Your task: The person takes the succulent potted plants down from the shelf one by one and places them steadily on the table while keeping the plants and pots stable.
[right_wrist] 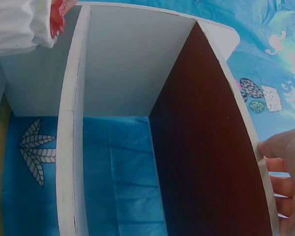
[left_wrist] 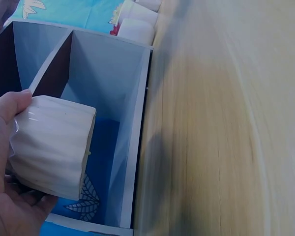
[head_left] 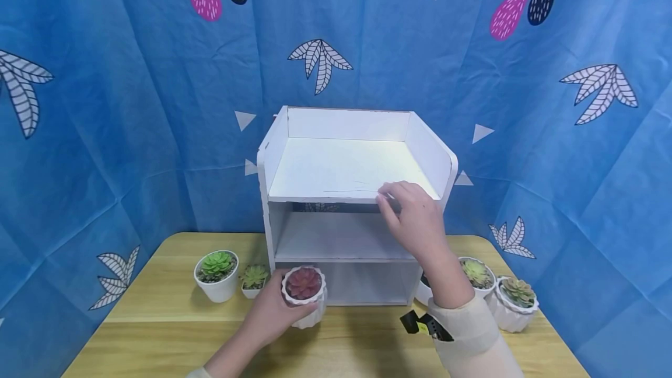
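Note:
My left hand grips a white fluted pot from its side, thumb at the rim. A dark red succulent fills its top. The pot is held upright before the lower part of a white shelf unit. My right hand is at the front edge of the unit's top board, right of centre. In the right wrist view, its thumb lies on that edge, and the curled fingers reach over the upper side. Bare boards show on the unit's levels.
On the wooden table, a round white pot and a small potted succulent stand left of the unit. At right are a pot with a pale green succulent and a fluted pot; my right forearm partly covers another. Blue patterned cloth hangs behind.

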The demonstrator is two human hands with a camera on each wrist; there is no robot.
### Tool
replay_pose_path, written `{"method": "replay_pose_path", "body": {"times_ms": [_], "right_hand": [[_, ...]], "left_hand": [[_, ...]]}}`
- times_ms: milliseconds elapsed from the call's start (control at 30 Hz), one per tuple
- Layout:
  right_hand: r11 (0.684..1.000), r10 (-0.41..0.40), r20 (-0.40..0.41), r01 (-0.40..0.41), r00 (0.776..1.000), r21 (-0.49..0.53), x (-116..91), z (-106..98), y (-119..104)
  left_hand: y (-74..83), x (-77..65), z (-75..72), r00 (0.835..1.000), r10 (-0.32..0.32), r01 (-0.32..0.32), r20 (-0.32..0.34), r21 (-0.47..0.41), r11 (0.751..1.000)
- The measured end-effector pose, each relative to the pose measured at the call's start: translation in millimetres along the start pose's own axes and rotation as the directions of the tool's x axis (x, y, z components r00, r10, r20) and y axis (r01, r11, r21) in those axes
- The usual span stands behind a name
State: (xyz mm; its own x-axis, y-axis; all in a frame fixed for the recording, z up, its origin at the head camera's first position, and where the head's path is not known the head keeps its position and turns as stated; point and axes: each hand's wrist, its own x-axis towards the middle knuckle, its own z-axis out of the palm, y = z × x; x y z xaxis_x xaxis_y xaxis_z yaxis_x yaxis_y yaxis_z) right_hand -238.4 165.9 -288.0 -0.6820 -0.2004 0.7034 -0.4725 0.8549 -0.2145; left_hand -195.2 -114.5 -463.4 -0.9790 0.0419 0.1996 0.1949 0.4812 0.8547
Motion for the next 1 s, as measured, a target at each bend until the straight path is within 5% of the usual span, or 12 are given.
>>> {"method": "replay_pose_path", "body": {"times_ms": [667,1000], "right_hand": [[1.0,0.004,0.009,-0.004,1.0,-0.001,1,0,1],[1.0,0.0,0.006,0.0,1.0,-0.006,0,0,2]], "left_hand": [[0.3,-14.1,-34.1,0.999,-0.037,0.039,-0.024,0.078,0.996],[0.5,-20.2,-54.3,0.998,-0.003,0.008,-0.057,0.087,0.996]]}}
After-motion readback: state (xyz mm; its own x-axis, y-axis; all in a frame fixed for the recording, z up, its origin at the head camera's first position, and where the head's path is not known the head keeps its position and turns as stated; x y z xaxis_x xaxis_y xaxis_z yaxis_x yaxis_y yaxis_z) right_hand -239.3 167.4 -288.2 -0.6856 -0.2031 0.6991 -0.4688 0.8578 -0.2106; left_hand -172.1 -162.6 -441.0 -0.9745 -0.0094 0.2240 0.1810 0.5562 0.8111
